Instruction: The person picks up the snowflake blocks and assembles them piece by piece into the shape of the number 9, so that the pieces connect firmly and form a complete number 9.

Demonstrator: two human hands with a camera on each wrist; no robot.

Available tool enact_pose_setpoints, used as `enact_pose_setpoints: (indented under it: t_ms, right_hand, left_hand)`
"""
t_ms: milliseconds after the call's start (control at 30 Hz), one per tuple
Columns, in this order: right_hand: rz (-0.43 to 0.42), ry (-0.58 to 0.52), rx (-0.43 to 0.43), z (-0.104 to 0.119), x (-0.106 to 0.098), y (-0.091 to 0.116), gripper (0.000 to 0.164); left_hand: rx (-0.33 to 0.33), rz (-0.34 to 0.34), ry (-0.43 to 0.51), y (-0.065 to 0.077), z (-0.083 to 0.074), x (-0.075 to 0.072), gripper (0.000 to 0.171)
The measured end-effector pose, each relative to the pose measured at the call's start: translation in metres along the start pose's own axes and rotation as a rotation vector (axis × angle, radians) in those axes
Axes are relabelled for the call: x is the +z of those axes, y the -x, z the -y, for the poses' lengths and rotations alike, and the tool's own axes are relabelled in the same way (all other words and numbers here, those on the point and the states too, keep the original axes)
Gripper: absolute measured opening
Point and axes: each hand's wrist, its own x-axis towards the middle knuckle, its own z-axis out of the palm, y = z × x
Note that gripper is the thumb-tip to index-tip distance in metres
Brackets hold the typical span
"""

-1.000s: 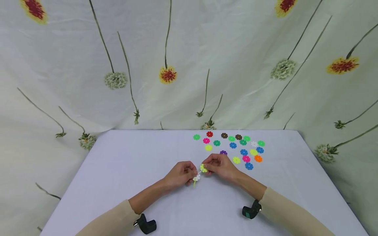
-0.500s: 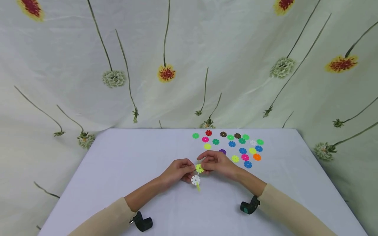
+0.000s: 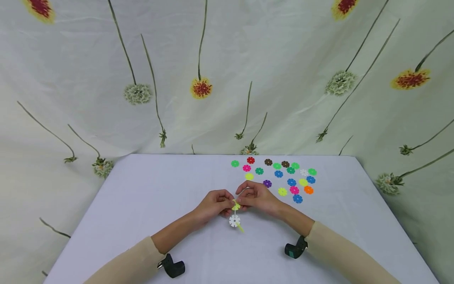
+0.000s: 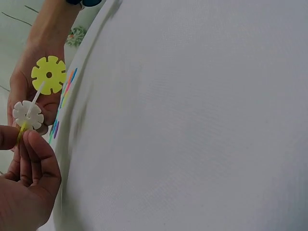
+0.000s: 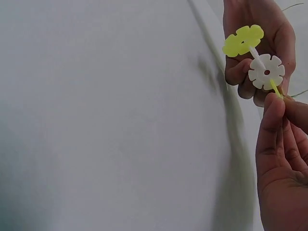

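Snowflake building discs, slotted into one another at angles, hang as a short chain below both hands. My left hand (image 3: 214, 203) pinches the left side of the top yellow disc (image 3: 236, 206) between thumb and fingertip. On its other side, the thumb and finger of my right hand (image 3: 258, 197) pinch the same disc. Under it come an edge-on white disc (image 3: 235, 212), then a white disc (image 3: 234, 221) facing the head camera. The lowest yellow disc (image 4: 48, 74) shows its full face in the left wrist view. Fingertips cover part of the top disc.
Loose discs in many colours lie spread over the back right of the white table, among them a purple disc (image 3: 267, 184), an orange disc (image 3: 308, 190) and a blue disc (image 3: 297, 198). Behind the table hangs a flower-patterned cloth (image 3: 283, 79).
My left hand has shifted its hold from a white disc to the top yellow disc that my right hand holds. The linked discs now hang lower, beneath the fingertips.
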Motion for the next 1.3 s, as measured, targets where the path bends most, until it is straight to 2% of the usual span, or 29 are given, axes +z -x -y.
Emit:
enact_pose_setpoints:
  t_ms: [167,400,467,700,800,933,1100,1300]
  right_hand:
    - [-0.011,0.022,0.006,0.001,0.000,-0.005,0.031]
    - [-0.098,0.162,0.006,0.011,-0.010,-0.029,0.030]
    - [-0.125,0.235,-0.008,0.013,-0.014,-0.037,0.027]
    - [-0.220,0.622,-0.080,0.012,-0.033,-0.064,0.013]
    - [-0.256,0.718,-0.091,0.010,-0.040,-0.076,0.010]
    - [-0.329,0.783,-0.075,0.006,-0.049,-0.089,0.013]
    - [-0.392,0.827,-0.058,0.003,-0.047,-0.105,0.025]
    - [-0.425,0.896,0.046,0.009,-0.035,-0.117,0.031]
  left_hand:
    - [0.013,-0.008,-0.017,0.003,0.001,-0.003,0.022]
    - [-0.008,-0.041,-0.025,0.006,0.001,-0.011,0.021]
    - [-0.011,-0.043,-0.024,0.007,0.001,-0.013,0.021]
    - [-0.026,-0.047,-0.012,0.009,0.004,-0.016,0.020]
    - [-0.020,-0.050,-0.024,0.011,0.004,-0.019,0.020]
    - [-0.010,-0.045,-0.036,0.010,0.004,-0.021,0.020]
    - [-0.017,-0.039,-0.035,0.009,0.004,-0.021,0.021]
    - [-0.015,-0.029,-0.022,0.009,0.004,-0.019,0.022]
